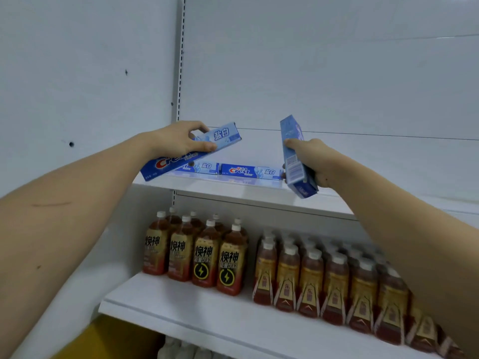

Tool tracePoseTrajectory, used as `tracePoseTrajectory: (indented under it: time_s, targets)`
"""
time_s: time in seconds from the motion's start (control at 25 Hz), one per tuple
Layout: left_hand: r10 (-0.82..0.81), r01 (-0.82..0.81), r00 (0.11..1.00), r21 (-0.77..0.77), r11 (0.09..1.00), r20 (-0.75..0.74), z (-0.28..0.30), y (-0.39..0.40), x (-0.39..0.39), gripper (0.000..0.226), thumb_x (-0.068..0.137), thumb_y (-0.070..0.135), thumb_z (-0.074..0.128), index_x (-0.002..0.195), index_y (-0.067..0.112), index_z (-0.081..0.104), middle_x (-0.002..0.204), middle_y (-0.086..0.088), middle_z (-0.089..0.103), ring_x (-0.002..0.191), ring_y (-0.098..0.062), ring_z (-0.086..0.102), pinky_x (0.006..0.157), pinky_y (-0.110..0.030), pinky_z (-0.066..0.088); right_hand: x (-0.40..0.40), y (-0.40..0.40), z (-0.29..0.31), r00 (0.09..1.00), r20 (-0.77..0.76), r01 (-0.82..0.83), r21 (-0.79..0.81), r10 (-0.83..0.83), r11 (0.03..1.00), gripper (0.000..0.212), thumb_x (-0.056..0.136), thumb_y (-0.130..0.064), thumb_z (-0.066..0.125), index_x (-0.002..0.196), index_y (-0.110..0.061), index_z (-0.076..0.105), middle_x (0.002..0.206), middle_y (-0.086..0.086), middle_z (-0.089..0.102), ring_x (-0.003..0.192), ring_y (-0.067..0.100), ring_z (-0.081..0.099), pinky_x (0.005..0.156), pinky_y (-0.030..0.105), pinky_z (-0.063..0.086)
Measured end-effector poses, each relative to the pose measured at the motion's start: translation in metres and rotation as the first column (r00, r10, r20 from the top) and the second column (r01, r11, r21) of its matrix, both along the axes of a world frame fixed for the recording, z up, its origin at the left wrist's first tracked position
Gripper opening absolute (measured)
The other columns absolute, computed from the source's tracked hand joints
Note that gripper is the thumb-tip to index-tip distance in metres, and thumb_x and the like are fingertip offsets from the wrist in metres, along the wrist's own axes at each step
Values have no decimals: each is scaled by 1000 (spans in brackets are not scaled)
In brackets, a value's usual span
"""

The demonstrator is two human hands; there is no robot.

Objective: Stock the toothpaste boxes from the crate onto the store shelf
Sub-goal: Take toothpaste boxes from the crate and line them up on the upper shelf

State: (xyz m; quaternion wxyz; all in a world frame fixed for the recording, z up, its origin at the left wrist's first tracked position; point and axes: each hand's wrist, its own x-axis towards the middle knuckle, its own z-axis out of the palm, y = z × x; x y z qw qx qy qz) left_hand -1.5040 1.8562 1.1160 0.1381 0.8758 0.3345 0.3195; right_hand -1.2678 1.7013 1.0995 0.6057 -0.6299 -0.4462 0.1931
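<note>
1 toothpaste box (191,151) is gripped per hand (left hand (173,139), right hand (309,158)), raised for placement beside 2 shelved boxes (250,171).

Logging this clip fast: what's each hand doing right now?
Left hand: grips a tilted toothpaste box above the shelf.
Right hand: grips a second toothpaste box, held nearly on end.

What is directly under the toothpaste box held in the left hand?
Under the held box in the left hand, a toothpaste box on the upper shelf shows its right end; its left part is covered. A second shelved box lies beside it.
</note>
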Motion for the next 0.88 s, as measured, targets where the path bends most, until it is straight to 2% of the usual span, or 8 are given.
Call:
tracePoseTrajectory:
  time_s: [0.08,0.28,0.32,0.4,0.48,0.56,0.68,0.88]
  targets:
    - [-19,23,996,41,999,-89,1,35,4,36,87,48,67,117,33,54,98,-4,71,71,-21,68,65,-31,51,2,25,6,998,-43,39,-42,-41,998,25,96,-37,50,90,-13,48,78,5,57,62,20,58,59,30,50]
    - [-63,73,980,41,997,-190,-5,119,6,40,87,46,67,122,34,52,105,2,68,81,-20,70,69,-29,52,5,93,14,992,-110,54,-52,-60,997,29,95,-41,44,88,-13,50,74,4,56,58,19,55,59,28,47]
    - [-71,79,977,31,996,-203,-4,135,5,39,87,46,67,121,35,52,105,3,67,80,-19,70,69,-29,53,6,106,15,997,-50,64,-29,-66,998,27,95,-39,50,90,-12,53,76,5,59,60,20,58,62,30,50]
    - [-81,88,974,19,996,-212,0,163,3,37,87,44,68,118,36,52,103,5,67,79,-18,71,68,-30,56,13,130,19,970,223,110,-41,-98,993,31,89,-39,66,103,-13,58,87,6,67,69,23,64,70,38,56]
    - [-77,89,966,38,995,-248,0,189,4,35,87,43,68,117,36,51,104,5,65,81,-17,70,69,-30,56,13,148,23,844,530,185,-132,-88,974,35,84,-35,74,110,-19,56,94,5,69,73,22,65,69,36,56]
    - [-72,98,949,69,993,-306,-3,212,10,35,88,42,69,118,36,52,107,2,64,84,-16,66,75,-32,54,10,166,23,653,756,299,-219,-32,929,38,84,-29,74,115,-21,53,102,4,68,77,21,65,70,33,55]
    - [-108,140,922,59,988,-372,-8,240,19,35,88,38,69,120,35,56,110,0,65,90,-16,62,87,-37,49,12,199,15,490,870,424,-287,49,859,41,85,-27,72,121,-20,54,118,7,63,93,26,64,88,44,54]
    - [-119,154,875,37,987,-469,-10,265,35,44,91,35,66,134,37,54,118,5,60,107,-20,56,103,-42,41,28,237,1,423,899,516,-341,112,786,38,93,-26,62,130,-22,53,127,7,57,99,23,54,93,42,50]
